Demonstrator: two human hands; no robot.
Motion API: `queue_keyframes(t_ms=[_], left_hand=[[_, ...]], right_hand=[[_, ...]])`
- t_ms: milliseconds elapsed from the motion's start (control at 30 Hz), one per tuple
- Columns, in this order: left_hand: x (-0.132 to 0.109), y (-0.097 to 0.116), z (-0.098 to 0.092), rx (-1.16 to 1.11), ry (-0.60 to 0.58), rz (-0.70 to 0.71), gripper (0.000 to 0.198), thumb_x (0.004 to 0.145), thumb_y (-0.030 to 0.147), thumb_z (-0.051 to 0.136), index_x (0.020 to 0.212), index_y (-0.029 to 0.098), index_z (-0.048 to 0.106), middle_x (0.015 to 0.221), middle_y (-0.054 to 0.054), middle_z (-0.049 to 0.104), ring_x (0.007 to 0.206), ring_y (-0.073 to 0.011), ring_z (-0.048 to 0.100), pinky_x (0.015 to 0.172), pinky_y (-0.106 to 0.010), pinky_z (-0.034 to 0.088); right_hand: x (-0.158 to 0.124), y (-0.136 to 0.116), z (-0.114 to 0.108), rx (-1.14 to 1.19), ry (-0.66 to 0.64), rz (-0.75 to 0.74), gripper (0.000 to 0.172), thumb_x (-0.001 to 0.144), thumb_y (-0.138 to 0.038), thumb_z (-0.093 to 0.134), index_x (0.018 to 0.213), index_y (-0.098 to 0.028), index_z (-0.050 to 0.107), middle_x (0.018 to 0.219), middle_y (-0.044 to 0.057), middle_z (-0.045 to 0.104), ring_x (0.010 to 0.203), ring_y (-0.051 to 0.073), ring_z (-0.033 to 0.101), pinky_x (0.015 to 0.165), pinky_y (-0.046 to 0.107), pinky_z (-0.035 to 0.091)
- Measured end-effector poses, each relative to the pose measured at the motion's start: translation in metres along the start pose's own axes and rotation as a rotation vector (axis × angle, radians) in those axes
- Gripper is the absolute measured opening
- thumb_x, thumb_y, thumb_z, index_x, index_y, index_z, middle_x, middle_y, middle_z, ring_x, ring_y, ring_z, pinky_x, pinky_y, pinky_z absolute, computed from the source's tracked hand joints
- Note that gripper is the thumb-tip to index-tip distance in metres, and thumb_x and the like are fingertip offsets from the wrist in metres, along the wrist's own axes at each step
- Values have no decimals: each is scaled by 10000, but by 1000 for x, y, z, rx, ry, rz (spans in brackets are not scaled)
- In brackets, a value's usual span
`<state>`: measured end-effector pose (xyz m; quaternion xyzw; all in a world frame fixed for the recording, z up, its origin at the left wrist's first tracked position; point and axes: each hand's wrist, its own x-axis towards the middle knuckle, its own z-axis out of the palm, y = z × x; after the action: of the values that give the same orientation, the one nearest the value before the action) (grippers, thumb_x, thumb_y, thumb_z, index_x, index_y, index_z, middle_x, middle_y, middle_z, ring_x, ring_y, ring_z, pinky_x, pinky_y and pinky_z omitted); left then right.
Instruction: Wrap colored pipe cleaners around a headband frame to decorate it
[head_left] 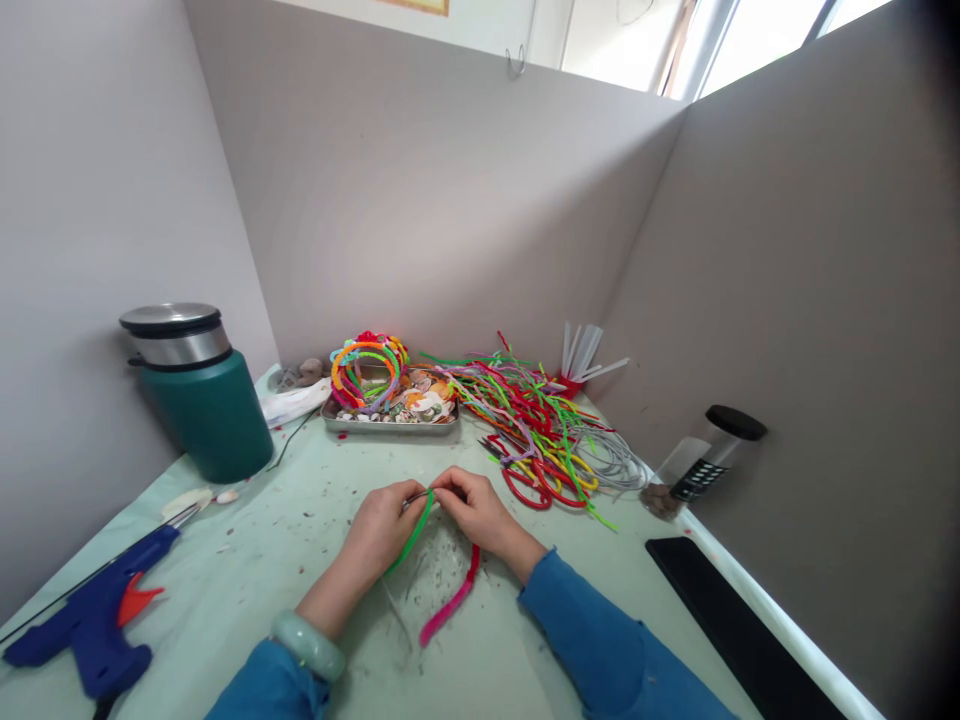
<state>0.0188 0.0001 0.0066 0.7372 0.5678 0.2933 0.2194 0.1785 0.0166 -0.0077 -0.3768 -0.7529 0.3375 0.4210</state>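
Over the near middle of the table, my left hand (382,525) and my right hand (476,512) meet fingertip to fingertip. Both pinch a green pipe cleaner (415,537), which curves down beneath my left hand. A red-to-pink pipe cleaner (452,603) hangs below my right hand; whether it joins the green one is hidden by the fingers. Below my left hand a thin pale strand (397,612) is faintly visible. My left wrist wears a pale green bangle (307,645).
Behind my hands are a metal tray (390,429) with shells and colourful rings (370,372), a heap of pipe cleaners (525,400) and red-handled scissors (525,488). At left stand a green bottle (210,415) and a blue glue gun (94,610); at right, a jar (705,460) and black strip (724,610).
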Motion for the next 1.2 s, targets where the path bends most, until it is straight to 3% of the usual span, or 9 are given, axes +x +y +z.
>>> queue_keyframes(t_ms=[267,400,533,633,900,1100,1200], left_hand=[[1,2,-4,-166,-40,-100,316,750,359,437,554,169,598,510,15,538,510,-111,457,509,-199,300],[1,-1,0,-364,-100,-298,374,729,476,436,566,165,563,412,51,436,327,-78,337,371,-206,250],[4,-4,2,-583,-166,-387,346,686,476,481,655,143,571,512,32,548,262,-52,294,304,-211,231],[5,-5,2,-612,-177,-399,337,682,455,481,673,131,577,517,27,559,250,-48,290,289,-209,228],[3,0,1,-331,-109,-373,418,738,496,403,648,146,613,505,19,565,285,-69,363,317,-208,280],[0,6,-3,-77,24,-157,384,794,448,381,638,182,610,494,17,585,434,-115,537,486,-215,387],[-2,3,-1,1,142,-19,243,789,360,444,770,201,627,671,3,654,603,-130,595,591,-219,419]], right_hand=[[-1,-1,2,30,-18,-17,131,817,-180,471,819,-160,600,747,9,607,684,116,539,626,213,399],[-2,-3,2,-5,-21,-24,115,812,-185,488,809,-157,599,745,12,608,684,117,537,624,213,398],[-2,-5,2,-37,-40,-35,114,812,-186,492,818,-157,602,763,16,616,703,118,541,647,217,398],[-3,-7,2,-48,-47,-31,111,810,-194,495,815,-155,598,751,14,615,683,114,537,631,214,395],[-3,-5,4,-69,-24,3,84,780,-185,499,756,-154,573,701,-1,585,646,109,511,588,207,377],[0,4,4,20,57,63,95,775,-219,495,753,-154,560,658,-17,541,606,100,476,554,200,366],[2,9,5,47,93,94,100,768,-235,501,752,-155,559,643,-19,525,592,100,466,542,201,362]])
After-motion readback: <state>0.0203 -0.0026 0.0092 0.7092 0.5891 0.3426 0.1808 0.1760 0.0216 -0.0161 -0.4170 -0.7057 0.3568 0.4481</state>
